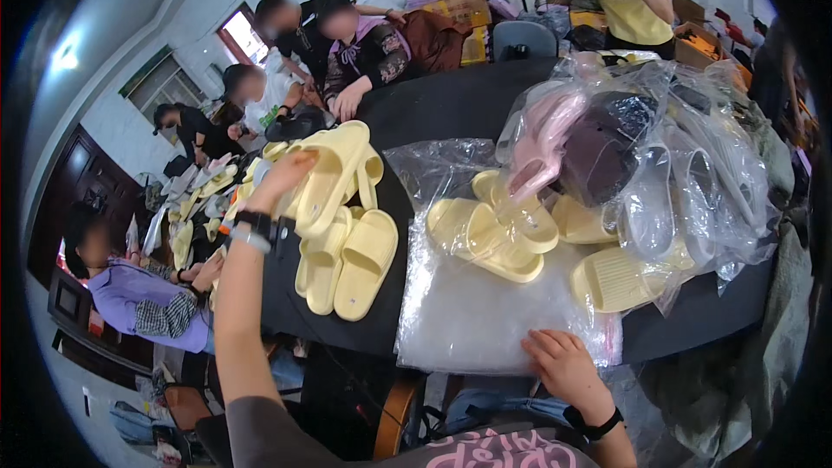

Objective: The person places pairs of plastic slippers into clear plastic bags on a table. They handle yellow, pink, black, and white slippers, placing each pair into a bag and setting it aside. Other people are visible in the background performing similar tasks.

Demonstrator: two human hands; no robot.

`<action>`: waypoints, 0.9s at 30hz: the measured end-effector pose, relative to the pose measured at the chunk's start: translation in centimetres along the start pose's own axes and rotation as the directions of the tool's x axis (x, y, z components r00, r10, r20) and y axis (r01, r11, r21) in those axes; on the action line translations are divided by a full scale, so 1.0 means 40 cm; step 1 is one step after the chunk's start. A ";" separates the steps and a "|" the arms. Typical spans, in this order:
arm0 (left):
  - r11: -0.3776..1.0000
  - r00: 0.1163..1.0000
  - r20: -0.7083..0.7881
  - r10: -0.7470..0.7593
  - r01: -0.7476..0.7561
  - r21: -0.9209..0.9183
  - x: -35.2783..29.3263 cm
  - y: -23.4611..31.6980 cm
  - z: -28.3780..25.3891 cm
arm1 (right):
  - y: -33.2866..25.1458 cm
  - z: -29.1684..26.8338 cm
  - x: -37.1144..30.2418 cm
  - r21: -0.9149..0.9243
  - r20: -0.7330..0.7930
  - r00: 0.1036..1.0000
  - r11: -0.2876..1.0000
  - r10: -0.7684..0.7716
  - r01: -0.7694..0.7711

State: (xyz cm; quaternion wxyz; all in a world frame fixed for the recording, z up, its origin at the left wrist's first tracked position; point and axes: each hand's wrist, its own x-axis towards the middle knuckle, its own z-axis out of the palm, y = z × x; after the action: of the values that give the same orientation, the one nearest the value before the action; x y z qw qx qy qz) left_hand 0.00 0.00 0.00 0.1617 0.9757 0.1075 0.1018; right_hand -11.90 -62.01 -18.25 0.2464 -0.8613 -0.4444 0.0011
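My left hand point(284, 178) is closed on a pale yellow slipper point(334, 175), lifted and tilted above the black table. A second slipper shows just behind it; whether I grip that one too cannot be seen. Below the raised slipper, more yellow slippers point(367, 264) lie together on the tabletop. My right hand point(568, 373) is empty, its fingers stretched over the near edge of a stack of clear plastic bags point(468, 321). On the far part of that stack rest several loose yellow slippers point(485, 238), and another lies sole up point(615, 282) beside them.
To the right, bagged slippers are heaped: a pink pair point(548, 143), a dark pair point(607, 147) and white ones point(648, 199). More footwear point(195, 199) covers the table's left side. Several people work around the table, one in a purple top point(152, 299) at left. A grey chair point(524, 39) stands behind.
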 end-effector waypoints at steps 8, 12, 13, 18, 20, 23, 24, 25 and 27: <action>0.991 0.948 -0.306 -0.081 0.109 0.075 0.320 -0.105 0.202 | -0.043 0.017 -0.017 -0.086 -0.086 0.996 0.996 0.014 -0.022; 0.993 0.870 -0.480 0.113 -0.108 0.038 0.330 -0.033 0.368 | -0.046 0.016 -0.026 -0.120 -0.088 0.994 0.990 0.065 -0.075; 0.992 0.882 -0.454 0.124 -0.113 0.052 0.304 -0.011 0.382 | -0.046 0.020 -0.030 -0.124 -0.091 0.993 0.989 0.076 -0.087; 0.834 0.979 -0.187 0.087 -0.174 -0.523 0.111 0.111 0.371 | -0.042 0.005 -0.022 -0.112 -0.056 0.995 0.990 0.081 -0.087; 0.841 0.965 0.015 0.261 -0.220 -0.493 -0.066 0.258 0.351 | -0.045 -0.007 -0.025 -0.091 -0.015 0.994 0.990 0.108 -0.109; 0.883 0.877 0.182 0.445 -0.395 -0.253 -0.377 0.351 0.351 | -0.059 -0.019 0.020 -0.037 -0.004 0.999 0.998 0.045 -0.045; 0.886 0.846 0.262 0.464 -0.449 -0.119 -0.442 0.385 0.363 | -0.059 -0.025 0.033 -0.028 -0.001 0.999 0.999 0.036 -0.036; 0.862 0.811 0.345 0.473 -0.508 0.010 -0.497 0.416 0.377 | -0.054 -0.026 0.045 -0.062 -0.026 0.999 0.997 0.042 -0.044; 0.905 0.891 0.248 0.381 -0.414 0.098 -0.566 0.418 0.443 | -0.032 -0.013 0.069 -0.142 -0.080 0.996 0.989 0.039 -0.050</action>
State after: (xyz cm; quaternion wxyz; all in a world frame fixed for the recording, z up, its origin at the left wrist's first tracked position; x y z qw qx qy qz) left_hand -14.56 -26.14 -14.50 0.0757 0.9913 -0.1065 0.0145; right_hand -11.09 -59.49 -16.63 0.2005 -0.8860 -0.4140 -0.0589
